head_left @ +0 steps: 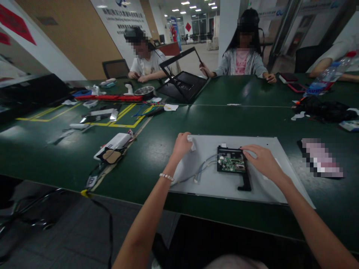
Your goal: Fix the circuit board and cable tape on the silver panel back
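A pale grey flat panel point(263, 186) lies face down on the dark green table point(157, 149) in front of me. On it sits a green circuit board point(231, 164) in a black bracket, with thin grey and blue wires point(200, 172) trailing to the left. My left hand point(182, 145) is closed at the panel's far left corner, pinching a small white piece, perhaps tape or cloth. My right hand point(262, 160) rests on the right edge of the circuit board, fingers curled over the black bracket.
A white device with a tan pad point(113, 148) lies left of the panel, and a dark object point(319, 157) to the right. Yellow tape lines, tools and a metal bowl point(144, 90) lie further left. Two people sit across the table with a black monitor frame point(182, 84).
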Tool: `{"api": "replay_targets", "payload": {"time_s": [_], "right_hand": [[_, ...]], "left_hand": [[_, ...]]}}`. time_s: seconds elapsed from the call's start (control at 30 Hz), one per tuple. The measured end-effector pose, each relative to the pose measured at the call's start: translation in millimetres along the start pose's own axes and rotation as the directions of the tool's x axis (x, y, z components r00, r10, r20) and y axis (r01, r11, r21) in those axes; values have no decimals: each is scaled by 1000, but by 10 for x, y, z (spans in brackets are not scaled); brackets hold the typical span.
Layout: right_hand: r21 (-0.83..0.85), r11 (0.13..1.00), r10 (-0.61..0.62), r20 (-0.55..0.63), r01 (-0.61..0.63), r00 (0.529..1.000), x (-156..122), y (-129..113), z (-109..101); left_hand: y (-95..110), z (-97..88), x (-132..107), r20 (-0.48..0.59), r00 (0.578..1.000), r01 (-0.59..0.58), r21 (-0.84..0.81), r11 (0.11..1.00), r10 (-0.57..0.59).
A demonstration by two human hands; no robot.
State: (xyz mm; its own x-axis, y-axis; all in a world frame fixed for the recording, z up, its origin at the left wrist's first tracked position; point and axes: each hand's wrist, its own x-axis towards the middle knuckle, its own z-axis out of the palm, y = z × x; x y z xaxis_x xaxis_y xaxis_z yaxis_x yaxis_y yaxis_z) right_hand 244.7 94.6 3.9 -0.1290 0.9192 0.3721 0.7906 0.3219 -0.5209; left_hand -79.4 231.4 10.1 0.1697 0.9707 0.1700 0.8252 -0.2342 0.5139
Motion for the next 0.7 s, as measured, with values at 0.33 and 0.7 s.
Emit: {"api": "replay_targets", "payload": {"time_s": [0.33,0.7], "right_hand": [[69,997,42,-60,-38,997,-21,35,2],[93,993,-68,-74,75,995,-30,-341,-17]], "left_hand": [[-141,-74,101,23,1000,11,6,1000,-11],[415,-627,-391,238,954,-51,-467,883,181]]}}
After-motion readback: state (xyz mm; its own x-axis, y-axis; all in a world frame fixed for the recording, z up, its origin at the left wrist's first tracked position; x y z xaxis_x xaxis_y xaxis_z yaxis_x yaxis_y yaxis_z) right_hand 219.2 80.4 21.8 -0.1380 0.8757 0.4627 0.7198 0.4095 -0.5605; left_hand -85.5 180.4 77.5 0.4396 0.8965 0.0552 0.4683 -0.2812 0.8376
